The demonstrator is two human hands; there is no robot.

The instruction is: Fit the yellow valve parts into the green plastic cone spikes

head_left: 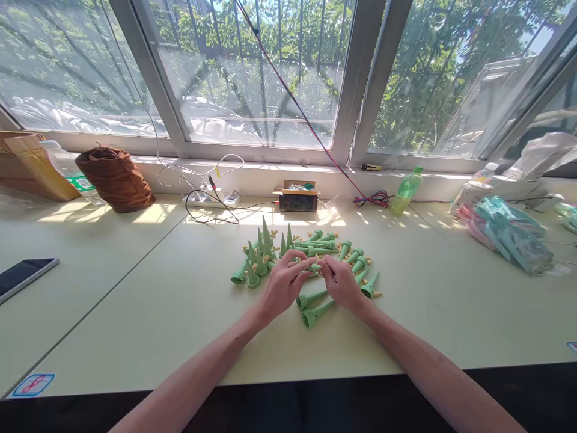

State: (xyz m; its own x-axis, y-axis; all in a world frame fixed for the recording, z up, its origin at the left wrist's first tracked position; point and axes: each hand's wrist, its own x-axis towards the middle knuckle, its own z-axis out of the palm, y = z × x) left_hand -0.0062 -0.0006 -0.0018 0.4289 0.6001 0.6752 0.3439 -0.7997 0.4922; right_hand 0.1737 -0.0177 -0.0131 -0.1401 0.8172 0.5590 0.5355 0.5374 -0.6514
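Green plastic cone spike (314,266), light, stiff and probably smooth, best pinched at its wide collar: both the left hand (283,282) and right hand (340,282) are gripping it above the table (180,300), amid the pile of like spikes (315,246).

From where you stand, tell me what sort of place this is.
Probably a small assembly or packing workroom: a long pale worktable under big windows, a pile of identical green plastic cones being handled by both hands, and bagged goods stacked at the right.
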